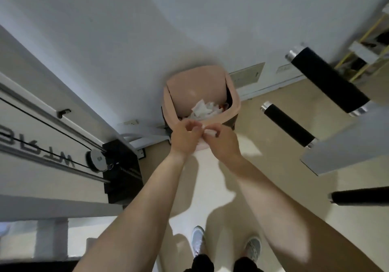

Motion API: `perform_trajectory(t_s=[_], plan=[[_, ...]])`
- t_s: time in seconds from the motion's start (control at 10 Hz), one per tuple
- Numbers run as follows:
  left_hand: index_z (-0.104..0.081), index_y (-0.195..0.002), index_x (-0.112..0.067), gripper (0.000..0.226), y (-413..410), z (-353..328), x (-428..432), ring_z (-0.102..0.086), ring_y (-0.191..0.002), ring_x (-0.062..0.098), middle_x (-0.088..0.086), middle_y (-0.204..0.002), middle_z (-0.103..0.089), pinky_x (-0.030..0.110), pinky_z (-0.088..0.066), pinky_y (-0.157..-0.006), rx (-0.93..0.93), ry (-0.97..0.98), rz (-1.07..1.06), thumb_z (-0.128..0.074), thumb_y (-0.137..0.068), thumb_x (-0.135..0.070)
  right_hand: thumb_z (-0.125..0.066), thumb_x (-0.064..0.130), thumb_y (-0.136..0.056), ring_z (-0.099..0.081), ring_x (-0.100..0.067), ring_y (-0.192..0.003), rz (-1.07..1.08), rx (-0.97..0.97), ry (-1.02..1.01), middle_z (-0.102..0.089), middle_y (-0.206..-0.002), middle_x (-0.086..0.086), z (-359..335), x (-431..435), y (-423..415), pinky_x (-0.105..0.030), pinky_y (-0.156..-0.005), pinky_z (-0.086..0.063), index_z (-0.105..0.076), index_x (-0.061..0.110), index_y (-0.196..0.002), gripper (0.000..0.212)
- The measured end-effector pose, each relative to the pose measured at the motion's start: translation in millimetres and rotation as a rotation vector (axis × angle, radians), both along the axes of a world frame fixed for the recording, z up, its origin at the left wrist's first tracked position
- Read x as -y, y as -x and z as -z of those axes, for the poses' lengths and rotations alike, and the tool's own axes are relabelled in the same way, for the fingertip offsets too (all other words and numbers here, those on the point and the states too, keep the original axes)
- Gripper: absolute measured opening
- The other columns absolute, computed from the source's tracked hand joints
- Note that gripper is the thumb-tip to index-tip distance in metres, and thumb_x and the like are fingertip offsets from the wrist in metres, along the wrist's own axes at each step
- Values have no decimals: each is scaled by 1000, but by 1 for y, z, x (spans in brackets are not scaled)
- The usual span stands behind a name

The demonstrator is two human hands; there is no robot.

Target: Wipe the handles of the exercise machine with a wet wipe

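Observation:
Both my hands meet just in front of a pink waste bin [172,103] that stands against the wall. My right hand [221,140] pinches a small white wet wipe [210,133]. My left hand [186,137] has its fingers curled and touches the same wipe at its left edge. Crumpled white wipes [205,108] lie inside the bin. To the right, two black foam handles [287,123] [328,80] with silver end caps stick out from the machine's grey arms. A third black handle [360,197] shows at the right edge.
A white cable machine frame with a pulley [95,159], black cable and black weight stack [122,172] stands on the left. A shelf [370,46] is at the far right. My two shoes [226,246] are on the pale floor below.

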State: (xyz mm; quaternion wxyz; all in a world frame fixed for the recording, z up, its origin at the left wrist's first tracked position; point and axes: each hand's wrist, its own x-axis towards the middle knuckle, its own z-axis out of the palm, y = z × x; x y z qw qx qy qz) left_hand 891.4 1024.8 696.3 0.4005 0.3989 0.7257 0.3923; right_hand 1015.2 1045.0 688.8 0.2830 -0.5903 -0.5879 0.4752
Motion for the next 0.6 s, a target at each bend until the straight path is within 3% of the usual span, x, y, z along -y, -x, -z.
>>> perform_trajectory(t_s=[0.1,0.2,0.3,0.4,0.5,0.6], plan=[[-68,-110,-12,16,23,45,-19,-64,-101,21,3,-105,-68,34,-51,-91,-24,159,57,-67,-95,-16,-58,4,-90,-55,-19,-77,-194,118,248,-64,-87,-8,54,-35,11,-20,-61,-43,-70,-1,-106,21],[-66,-106,-3,20,53,86,-41,-63,-96,35,20,-101,-65,32,-48,-80,-20,289,66,-57,-101,-21,-55,2,-89,-57,-21,-74,-274,288,274,-61,-77,-4,89,-93,27,-20,-57,-44,-65,10,-93,14],[-68,-113,-6,29,79,125,-65,-63,-89,36,19,-104,-69,40,-50,-80,-37,274,-1,-56,-100,-29,-57,7,-88,-58,-30,-116,-114,270,182,-62,-126,-12,115,-162,49,-36,-96,-49,-59,16,-131,44],[-66,-106,0,31,97,150,-79,-58,-83,44,24,-92,-62,50,-51,-79,-63,240,-21,-53,-100,-27,-64,26,-82,-36,-37,-139,-153,292,134,-34,-154,-15,127,-186,64,-50,-112,-35,-18,19,-156,87],[-56,-78,-15,25,104,161,-78,-50,-70,29,6,-71,-54,38,-42,-66,-58,239,-1,-52,-100,-25,-54,9,-96,-29,-35,-144,-255,368,203,-21,-161,-15,141,-167,59,-41,-112,-33,-12,13,-158,74],[-58,-81,-13,22,103,155,-71,-50,-70,20,0,-73,-55,33,-36,-61,-95,272,22,-53,-100,-22,-52,12,-97,-45,-37,-132,-258,469,203,-40,-150,-18,145,-142,43,-40,-102,-42,-30,5,-150,58]])
